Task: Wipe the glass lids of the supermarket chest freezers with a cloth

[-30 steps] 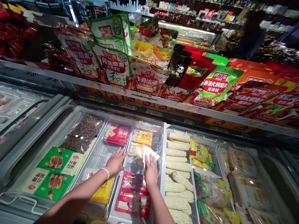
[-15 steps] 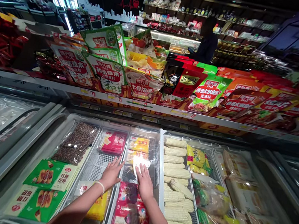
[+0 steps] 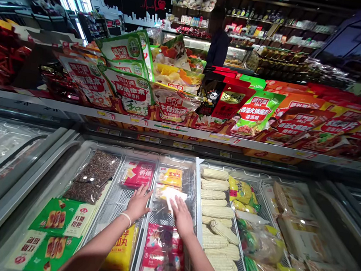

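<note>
My left hand (image 3: pixel 138 204), with a pale band on its wrist, rests with fingers spread on the clear lid of a chest freezer (image 3: pixel 192 210). Under my right hand (image 3: pixel 183 217) is a white cloth or tissue (image 3: pixel 170 195), pressed flat on the lid by outstretched fingers. Through the lid, a red pack (image 3: pixel 137 174) shows just beyond my left fingertips. Yellow packs (image 3: pixel 170 176) lie below and beyond the cloth, and dark red packs (image 3: pixel 160 268) lie nearer to me. The palm side of both hands is hidden.
White corn cobs (image 3: pixel 215 199) fill a basket on the right. Green packs (image 3: pixel 56 216) and a dark bag (image 3: pixel 93 176) lie on the left. A shelf of seasoning pouches (image 3: pixel 174 105) runs behind the freezer. A person in dark clothes (image 3: pixel 218 46) stands farther back.
My right hand and the cloth have shifted slightly right across the lid. My left hand has moved a little right and remains flat. The person in the background has moved left.
</note>
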Demonstrator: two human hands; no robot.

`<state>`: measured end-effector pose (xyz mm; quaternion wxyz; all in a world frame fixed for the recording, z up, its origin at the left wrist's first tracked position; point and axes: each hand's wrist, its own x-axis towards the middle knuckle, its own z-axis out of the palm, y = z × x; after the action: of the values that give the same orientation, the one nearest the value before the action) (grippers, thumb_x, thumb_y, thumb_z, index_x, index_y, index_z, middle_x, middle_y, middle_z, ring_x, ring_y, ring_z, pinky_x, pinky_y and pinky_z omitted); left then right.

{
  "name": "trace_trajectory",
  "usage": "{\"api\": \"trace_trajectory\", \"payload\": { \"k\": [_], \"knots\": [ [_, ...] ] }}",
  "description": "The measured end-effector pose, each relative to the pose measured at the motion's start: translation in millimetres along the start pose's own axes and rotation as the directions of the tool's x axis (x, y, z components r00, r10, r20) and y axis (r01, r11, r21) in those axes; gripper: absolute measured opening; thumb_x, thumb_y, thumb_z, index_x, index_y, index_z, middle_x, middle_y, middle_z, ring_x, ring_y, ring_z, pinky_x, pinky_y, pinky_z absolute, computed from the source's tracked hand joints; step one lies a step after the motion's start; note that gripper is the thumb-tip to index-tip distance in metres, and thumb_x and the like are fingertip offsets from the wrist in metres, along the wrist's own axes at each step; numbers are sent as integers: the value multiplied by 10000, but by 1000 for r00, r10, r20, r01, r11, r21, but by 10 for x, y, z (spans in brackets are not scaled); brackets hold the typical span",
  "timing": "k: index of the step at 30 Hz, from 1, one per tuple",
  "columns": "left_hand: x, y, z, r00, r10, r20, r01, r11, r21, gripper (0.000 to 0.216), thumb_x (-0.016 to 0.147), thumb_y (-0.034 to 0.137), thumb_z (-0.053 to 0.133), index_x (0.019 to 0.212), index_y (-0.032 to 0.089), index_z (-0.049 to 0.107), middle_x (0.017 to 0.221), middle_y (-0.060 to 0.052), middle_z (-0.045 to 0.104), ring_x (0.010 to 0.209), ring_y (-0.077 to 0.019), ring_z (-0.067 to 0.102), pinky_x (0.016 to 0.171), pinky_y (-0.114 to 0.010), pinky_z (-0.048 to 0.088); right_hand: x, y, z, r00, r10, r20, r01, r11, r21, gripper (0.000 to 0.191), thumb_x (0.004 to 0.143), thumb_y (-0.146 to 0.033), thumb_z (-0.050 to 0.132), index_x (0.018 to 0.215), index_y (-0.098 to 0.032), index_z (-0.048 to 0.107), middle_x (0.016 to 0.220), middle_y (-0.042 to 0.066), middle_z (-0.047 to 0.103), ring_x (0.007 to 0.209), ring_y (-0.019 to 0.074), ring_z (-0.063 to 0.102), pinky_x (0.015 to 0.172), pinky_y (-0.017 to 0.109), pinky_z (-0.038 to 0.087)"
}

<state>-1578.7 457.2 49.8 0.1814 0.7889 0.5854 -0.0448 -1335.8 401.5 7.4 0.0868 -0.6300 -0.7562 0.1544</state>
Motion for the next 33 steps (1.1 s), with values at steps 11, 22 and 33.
{"api": "trace_trajectory", "payload": {
  "k": [11, 22, 33],
  "knots": [
    [100, -92, 14, 999, 9, 42, -8, 1000, -29, 913, 724, 346, 721, 1531, 297, 296, 1643, -50, 145, 1512, -303, 78, 1200, -496, 204, -41, 46, 15, 996, -84, 32, 84, 996, 5, 889, 754, 91, 363, 1491, -406, 364, 1601, -65, 247, 1484, 154, 173, 1212, 385, 220],
    [92, -90, -44, 999, 7, 48, -5, 999, -50, 903, 712, 323, 740, 1517, 300, 331, 1641, -46, 161, 1512, -305, 90, 1207, -492, 205, 72, -67, 56, 995, -94, 30, 93, 995, 24, 871, 763, 67, 357, 1489, -415, 371, 1602, -79, 252, 1484, 151, 173, 1208, 386, 224],
    [115, -100, -32, 999, 4, 50, -3, 1000, -28, 917, 707, 327, 746, 1520, 315, 322, 1643, -25, 164, 1512, -286, 111, 1210, -458, 207, 173, -367, 145, 1000, 6, 26, -7, 1000, 21, 833, 781, 69, 338, 1509, -334, 370, 1611, -33, 245, 1489, 177, 143, 1211, 383, 208]
  ]
}}
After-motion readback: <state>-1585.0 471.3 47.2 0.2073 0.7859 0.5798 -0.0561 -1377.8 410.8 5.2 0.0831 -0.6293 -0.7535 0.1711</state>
